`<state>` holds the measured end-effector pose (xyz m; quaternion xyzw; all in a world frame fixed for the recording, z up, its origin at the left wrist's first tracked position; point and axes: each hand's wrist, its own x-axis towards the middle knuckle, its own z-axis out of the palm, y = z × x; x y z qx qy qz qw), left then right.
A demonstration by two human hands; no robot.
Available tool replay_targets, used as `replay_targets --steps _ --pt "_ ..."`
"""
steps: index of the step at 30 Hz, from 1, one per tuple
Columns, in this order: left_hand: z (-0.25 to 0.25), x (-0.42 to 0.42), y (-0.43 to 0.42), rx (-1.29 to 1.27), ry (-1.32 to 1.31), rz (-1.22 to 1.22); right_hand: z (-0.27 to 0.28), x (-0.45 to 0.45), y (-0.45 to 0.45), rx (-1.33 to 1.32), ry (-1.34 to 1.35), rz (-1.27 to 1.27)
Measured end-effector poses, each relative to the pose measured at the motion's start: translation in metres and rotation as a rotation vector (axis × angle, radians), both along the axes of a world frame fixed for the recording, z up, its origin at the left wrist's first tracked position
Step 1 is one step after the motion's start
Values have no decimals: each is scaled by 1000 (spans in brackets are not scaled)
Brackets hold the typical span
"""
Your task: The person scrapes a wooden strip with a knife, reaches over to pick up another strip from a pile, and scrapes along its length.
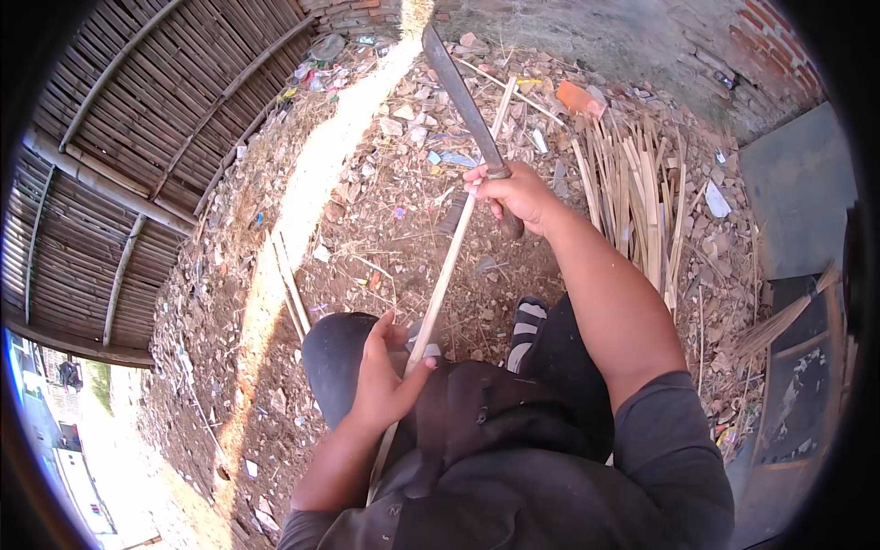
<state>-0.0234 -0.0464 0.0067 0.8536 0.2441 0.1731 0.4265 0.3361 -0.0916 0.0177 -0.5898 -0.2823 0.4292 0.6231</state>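
A long pale bamboo strip [449,261] slants from my lap up past both hands. My left hand [387,371] is loosely round its lower part, with the thumb on one side and the fingers on the other. My right hand [515,199] is closed on the handle of a machete [463,101], whose dark blade points up and away to the left. The fingertips of that hand also touch the strip near the base of the blade. Part of the strip's lower end is hidden by my left hand and forearm.
A heap of split bamboo strips [642,188] lies to the right, near an orange brick [581,99]. Rubble and litter cover the ground. A bamboo-slat structure [137,110] stands at left, a brick wall [623,46] at the back. Two strips [289,284] lie beside my left knee.
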Motion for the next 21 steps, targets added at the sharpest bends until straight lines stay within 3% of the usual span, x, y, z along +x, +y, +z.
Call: replay_targets --steps 3,6,9,12,15,21 --pt "6 -28 -15 201 -109 116 7 5 -4 21 -28 -104" --pt "24 -59 -19 475 -100 122 10 7 -5 60 -7 -270" --pt "29 -107 -21 592 26 132 13 10 -10 110 86 -423" --pt "29 -152 -27 560 194 111 11 17 -15 193 125 -534" --pt "23 -189 -41 193 451 233 11 25 -15 240 169 -563" --pt "5 -221 -57 285 592 253 19 25 -16 283 182 -617"
